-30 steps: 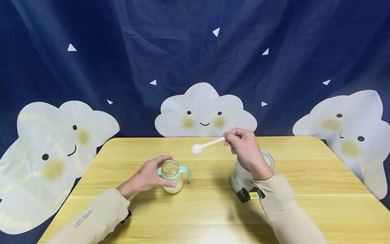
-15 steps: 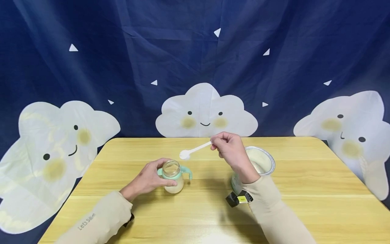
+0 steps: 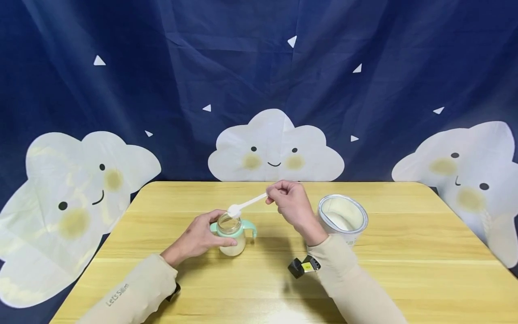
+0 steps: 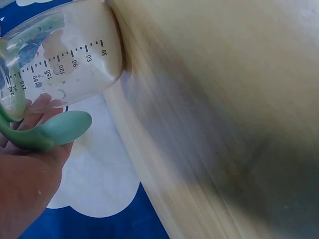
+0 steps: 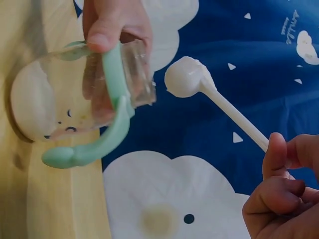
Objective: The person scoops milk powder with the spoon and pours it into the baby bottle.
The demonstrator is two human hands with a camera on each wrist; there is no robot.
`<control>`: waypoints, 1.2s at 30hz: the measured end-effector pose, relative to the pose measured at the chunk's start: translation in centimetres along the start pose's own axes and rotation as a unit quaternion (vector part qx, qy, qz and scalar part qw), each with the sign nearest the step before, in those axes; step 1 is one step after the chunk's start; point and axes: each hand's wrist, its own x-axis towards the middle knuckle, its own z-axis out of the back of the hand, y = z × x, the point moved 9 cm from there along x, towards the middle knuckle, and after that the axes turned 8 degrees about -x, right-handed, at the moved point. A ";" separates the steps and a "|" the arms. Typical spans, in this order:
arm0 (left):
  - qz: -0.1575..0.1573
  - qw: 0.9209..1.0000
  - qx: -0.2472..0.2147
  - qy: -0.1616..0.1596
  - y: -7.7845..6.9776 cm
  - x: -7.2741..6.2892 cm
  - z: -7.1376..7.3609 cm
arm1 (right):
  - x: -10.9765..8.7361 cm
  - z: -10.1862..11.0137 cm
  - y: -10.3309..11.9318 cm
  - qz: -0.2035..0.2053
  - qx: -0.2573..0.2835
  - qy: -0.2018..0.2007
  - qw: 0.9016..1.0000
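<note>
In the head view, my left hand (image 3: pixel 197 235) grips a clear baby bottle (image 3: pixel 233 249) with mint-green handles, standing uncapped on the table. Pale contents lie in its lower part, and a millilitre scale (image 4: pixel 60 69) shows on its side in the left wrist view. My right hand (image 3: pixel 292 205) pinches the end of a white long-handled measuring scoop (image 3: pixel 252 200). The scoop's round bowl hovers just over the bottle's open mouth, heaped with white powder. From the right wrist view, a small gap separates the scoop bowl (image 5: pixel 184 77) from the bottle rim (image 5: pixel 145 74).
An open can (image 3: pixel 354 235) with a silver rim and pale powder inside stands right of my right forearm. The light wooden table (image 3: pixel 425 279) ends at a dark blue curtain (image 3: pixel 243 54) printed with white clouds. A black wrist camera (image 3: pixel 301 267) sits on the right sleeve.
My right hand has carried the scoop leftward from near the can to above the bottle's mouth. More of the can now shows. The left hand keeps its grip on the bottle.
</note>
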 end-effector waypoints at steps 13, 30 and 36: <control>-0.008 1.000 0.002 0.002 -0.1 0.2 0.0 | -0.9 -2.6 1.1 0.128 -0.123 0.053 0.983; -0.004 1.000 -0.001 0.000 0.0 0.0 -0.1 | -3.1 -2.7 2.9 0.241 -0.225 0.071 0.941; -0.002 1.000 -0.008 -0.001 0.1 0.0 0.0 | -3.1 -2.5 2.7 0.244 -0.238 0.060 0.938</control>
